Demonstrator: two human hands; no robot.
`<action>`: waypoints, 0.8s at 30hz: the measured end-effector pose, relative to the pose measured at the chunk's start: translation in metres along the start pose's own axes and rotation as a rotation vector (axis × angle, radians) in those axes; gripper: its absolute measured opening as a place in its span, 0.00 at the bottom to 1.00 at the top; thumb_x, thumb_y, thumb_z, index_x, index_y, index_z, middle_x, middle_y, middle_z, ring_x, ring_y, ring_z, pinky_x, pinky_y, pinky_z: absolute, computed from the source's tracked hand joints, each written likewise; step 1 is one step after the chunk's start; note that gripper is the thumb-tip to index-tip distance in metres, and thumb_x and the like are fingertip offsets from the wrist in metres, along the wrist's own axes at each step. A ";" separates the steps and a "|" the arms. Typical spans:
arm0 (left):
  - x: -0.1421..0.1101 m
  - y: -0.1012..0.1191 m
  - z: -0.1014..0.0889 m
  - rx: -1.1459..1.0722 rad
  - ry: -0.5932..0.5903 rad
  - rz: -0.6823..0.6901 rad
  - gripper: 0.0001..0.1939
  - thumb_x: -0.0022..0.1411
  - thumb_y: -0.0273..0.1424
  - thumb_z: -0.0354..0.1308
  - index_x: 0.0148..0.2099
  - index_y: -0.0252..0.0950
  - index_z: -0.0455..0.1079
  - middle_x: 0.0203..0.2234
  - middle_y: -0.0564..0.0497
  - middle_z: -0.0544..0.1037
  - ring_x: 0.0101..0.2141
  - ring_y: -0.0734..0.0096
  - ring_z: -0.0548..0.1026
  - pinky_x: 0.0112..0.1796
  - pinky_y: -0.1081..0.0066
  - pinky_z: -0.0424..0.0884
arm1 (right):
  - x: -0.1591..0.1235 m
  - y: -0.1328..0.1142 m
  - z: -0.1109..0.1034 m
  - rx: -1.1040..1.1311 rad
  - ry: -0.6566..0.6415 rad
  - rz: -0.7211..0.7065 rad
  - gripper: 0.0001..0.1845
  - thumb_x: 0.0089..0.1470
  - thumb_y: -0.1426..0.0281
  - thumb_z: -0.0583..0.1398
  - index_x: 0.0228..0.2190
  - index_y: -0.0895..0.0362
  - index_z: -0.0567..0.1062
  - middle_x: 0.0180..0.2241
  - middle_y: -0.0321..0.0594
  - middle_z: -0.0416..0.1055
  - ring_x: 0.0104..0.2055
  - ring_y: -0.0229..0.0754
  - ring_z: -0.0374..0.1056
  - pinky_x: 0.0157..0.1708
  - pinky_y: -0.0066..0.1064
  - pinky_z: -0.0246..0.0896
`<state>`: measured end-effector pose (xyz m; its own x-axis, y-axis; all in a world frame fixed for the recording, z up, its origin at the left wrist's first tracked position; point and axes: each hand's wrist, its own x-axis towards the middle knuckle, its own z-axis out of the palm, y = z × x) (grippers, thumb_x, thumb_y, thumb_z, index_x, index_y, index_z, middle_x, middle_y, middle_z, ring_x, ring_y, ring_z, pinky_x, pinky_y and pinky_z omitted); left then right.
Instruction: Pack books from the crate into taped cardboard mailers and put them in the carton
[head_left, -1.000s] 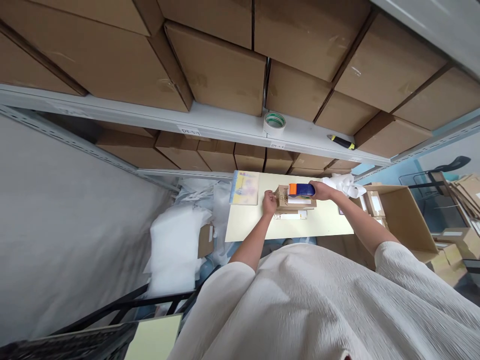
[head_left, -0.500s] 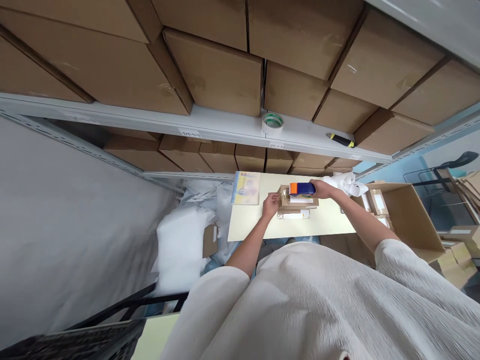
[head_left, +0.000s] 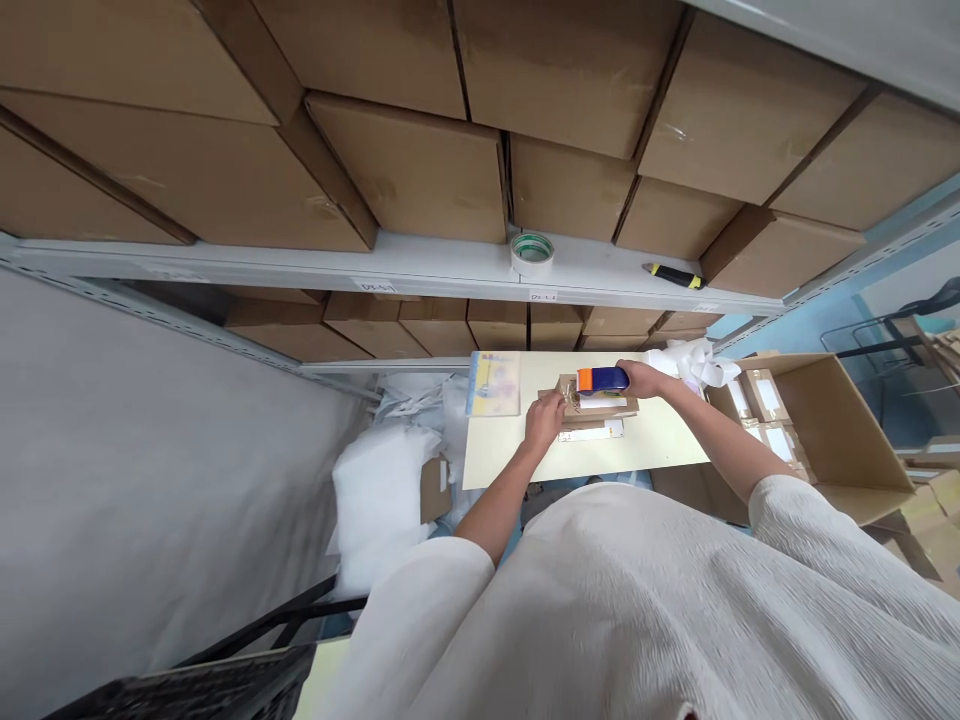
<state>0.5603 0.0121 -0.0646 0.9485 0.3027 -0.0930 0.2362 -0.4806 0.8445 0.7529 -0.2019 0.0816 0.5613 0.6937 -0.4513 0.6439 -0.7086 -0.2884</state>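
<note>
A small cardboard box (head_left: 626, 407) with a white label lies on the pale yellow table (head_left: 491, 455). In my right hand (head_left: 637, 379) is a blue and orange tape dispenser (head_left: 609, 380), held over the top of the box. Shiny clear tape (head_left: 571, 388) shows at the box's left end. My left hand (head_left: 545, 420) is closed there, its fingertips on the edge of the box; whether they also pinch the tape is too small to see. A white printed paper or label (head_left: 592, 432) shows at the near side of the box.
A blue and yellow booklet (head_left: 495, 384) lies on the table's left. Crumpled white paper (head_left: 694, 362) sits at the right, by an open carton (head_left: 847, 430) containing small boxes. On the shelf (head_left: 450, 255) ahead are a tape roll (head_left: 532, 254) and a utility knife (head_left: 675, 276).
My left hand has shifted onto the box's left end, and its fingers have closed in. The right hand keeps the dispenser at nearly the same spot. The whole view has tilted slightly.
</note>
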 end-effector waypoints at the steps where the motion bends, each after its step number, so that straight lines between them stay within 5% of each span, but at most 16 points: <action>1: 0.001 0.001 -0.001 0.014 0.007 0.023 0.08 0.73 0.32 0.60 0.50 0.43 0.78 0.46 0.42 0.80 0.54 0.50 0.77 0.61 0.53 0.71 | 0.000 0.001 0.001 -0.002 0.006 -0.003 0.19 0.53 0.67 0.72 0.43 0.52 0.72 0.45 0.44 0.81 0.41 0.48 0.76 0.37 0.32 0.66; 7: 0.012 0.013 -0.005 0.099 -0.066 0.139 0.43 0.60 0.36 0.72 0.74 0.44 0.62 0.74 0.40 0.64 0.73 0.43 0.60 0.69 0.50 0.60 | 0.000 0.000 0.002 -0.001 0.014 -0.016 0.18 0.53 0.70 0.72 0.42 0.53 0.72 0.45 0.45 0.81 0.42 0.48 0.76 0.38 0.31 0.65; 13: 0.028 0.017 -0.009 0.246 -0.209 0.126 0.43 0.57 0.37 0.73 0.72 0.46 0.65 0.74 0.40 0.63 0.68 0.38 0.68 0.67 0.51 0.61 | -0.003 0.001 -0.007 -0.052 -0.076 -0.070 0.22 0.50 0.72 0.73 0.46 0.52 0.74 0.45 0.45 0.82 0.43 0.50 0.77 0.35 0.31 0.63; 24: 0.038 0.020 -0.002 0.329 -0.233 0.077 0.41 0.55 0.34 0.73 0.70 0.46 0.66 0.73 0.37 0.62 0.71 0.32 0.63 0.72 0.38 0.48 | -0.010 0.016 -0.005 -0.105 -0.104 -0.019 0.28 0.46 0.68 0.75 0.48 0.51 0.75 0.47 0.50 0.81 0.45 0.55 0.78 0.34 0.34 0.64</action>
<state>0.6008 0.0161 -0.0503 0.9795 0.0795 -0.1851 0.1819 -0.7437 0.6433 0.7607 -0.2196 0.0854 0.4950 0.6862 -0.5330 0.7081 -0.6741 -0.2103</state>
